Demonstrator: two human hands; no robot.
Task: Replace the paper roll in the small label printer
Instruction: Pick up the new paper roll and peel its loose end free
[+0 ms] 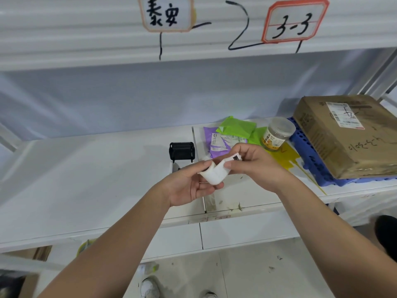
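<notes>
A white paper roll rests in my left hand, held above the white shelf. My right hand pinches the roll's loose end, which carries a small black print, and holds it off to the right. Behind my hands the small label printer stands on the shelf with its black lid raised; my left hand hides most of its white body.
Purple and green mailer bags, a clear jar with a yellow label and a yellow bag lie behind my right hand. A cardboard box sits on a blue crate at the right. Handwritten signs hang on the upper shelf.
</notes>
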